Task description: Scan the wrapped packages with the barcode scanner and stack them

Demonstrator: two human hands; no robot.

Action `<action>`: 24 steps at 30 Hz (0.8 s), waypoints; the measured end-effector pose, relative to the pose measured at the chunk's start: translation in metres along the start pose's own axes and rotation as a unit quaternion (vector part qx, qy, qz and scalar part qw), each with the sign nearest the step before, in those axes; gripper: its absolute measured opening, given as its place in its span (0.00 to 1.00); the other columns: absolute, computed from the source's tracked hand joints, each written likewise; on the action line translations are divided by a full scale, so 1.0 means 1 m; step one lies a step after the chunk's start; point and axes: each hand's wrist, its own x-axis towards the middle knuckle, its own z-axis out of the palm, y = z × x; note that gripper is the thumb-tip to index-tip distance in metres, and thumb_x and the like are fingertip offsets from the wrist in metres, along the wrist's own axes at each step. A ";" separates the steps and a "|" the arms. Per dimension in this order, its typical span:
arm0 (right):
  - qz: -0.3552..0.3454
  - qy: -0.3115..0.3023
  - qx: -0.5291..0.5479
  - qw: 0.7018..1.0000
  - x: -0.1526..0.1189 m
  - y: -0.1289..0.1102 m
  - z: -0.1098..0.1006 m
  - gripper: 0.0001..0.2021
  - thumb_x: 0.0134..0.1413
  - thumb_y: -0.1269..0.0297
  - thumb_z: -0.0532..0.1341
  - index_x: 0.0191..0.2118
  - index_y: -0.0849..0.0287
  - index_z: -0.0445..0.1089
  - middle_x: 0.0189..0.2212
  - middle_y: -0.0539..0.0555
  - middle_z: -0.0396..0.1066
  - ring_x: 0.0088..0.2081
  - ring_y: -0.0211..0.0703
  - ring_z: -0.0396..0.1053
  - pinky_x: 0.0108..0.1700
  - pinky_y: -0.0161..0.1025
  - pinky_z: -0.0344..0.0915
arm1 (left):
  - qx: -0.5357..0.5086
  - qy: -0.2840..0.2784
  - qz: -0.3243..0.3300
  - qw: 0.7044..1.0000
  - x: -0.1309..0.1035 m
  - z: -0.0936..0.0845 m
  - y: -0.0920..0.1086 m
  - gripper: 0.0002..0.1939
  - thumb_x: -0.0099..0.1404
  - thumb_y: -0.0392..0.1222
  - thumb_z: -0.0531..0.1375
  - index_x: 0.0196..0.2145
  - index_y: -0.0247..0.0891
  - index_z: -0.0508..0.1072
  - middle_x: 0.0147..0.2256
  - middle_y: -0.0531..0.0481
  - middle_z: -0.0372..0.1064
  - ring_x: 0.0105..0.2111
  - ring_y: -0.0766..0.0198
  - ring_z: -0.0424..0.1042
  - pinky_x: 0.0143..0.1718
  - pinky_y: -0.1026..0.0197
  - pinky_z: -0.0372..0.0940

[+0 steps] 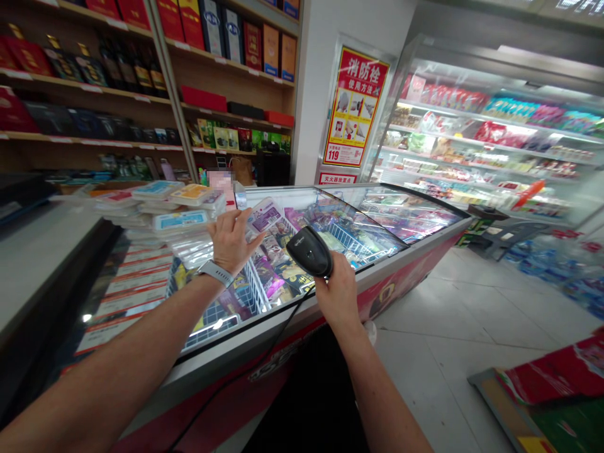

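Observation:
My right hand grips a black handheld barcode scanner, its head pointing forward and left over the freezer. A dark cable runs down from it. My left hand, with a grey-banded watch on its wrist, is at the right side of a pile of flat clear-plastic packs with blue and yellow labels. Between its thumb and fingers is the edge of a flat pack with a purple label, tilted up above the glass. Part of its grip is hidden behind the hand.
Below is a glass-topped chest freezer holding wire baskets of colourful bags. Shelves of boxes and bottles stand behind. A lit open refrigerator is at right, with bottled water on the floor. A grey counter is at left.

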 end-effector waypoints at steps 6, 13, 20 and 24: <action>0.012 0.011 0.021 1.000 0.001 0.002 -0.002 0.14 0.54 0.71 0.56 0.48 0.59 0.66 0.43 0.61 0.72 0.47 0.55 0.68 0.50 0.51 0.64 | 0.003 -0.012 -0.003 1.000 0.004 -0.006 0.009 0.33 0.62 0.58 0.59 0.59 0.38 0.66 0.52 0.35 0.69 0.53 0.42 0.64 0.53 0.45 0.51; 0.014 0.028 0.034 0.999 0.004 0.007 -0.006 0.15 0.54 0.70 0.56 0.48 0.59 0.66 0.42 0.60 0.72 0.46 0.55 0.69 0.48 0.51 0.66 | 0.003 -0.004 -0.079 0.997 0.030 -0.030 0.025 0.37 0.59 0.57 0.61 0.60 0.35 0.64 0.50 0.34 0.69 0.52 0.39 0.65 0.50 0.44 0.54; 0.025 0.035 0.048 0.998 0.010 0.010 -0.010 0.13 0.52 0.70 0.57 0.46 0.58 0.67 0.39 0.58 0.72 0.43 0.53 0.70 0.45 0.48 0.66 | 0.079 0.025 -0.136 0.987 0.072 -0.070 -0.036 0.33 0.55 0.62 0.64 0.51 0.36 0.72 0.47 0.34 0.70 0.49 0.38 0.64 0.50 0.37 0.54; 0.032 0.033 0.062 0.997 0.013 0.010 -0.012 0.12 0.53 0.69 0.57 0.45 0.58 0.67 0.40 0.59 0.72 0.44 0.54 0.70 0.45 0.47 0.67 | 0.065 -0.008 -0.102 0.993 0.089 -0.085 -0.079 0.36 0.55 0.70 0.60 0.41 0.30 0.73 0.42 0.33 0.72 0.48 0.38 0.60 0.51 0.31 0.50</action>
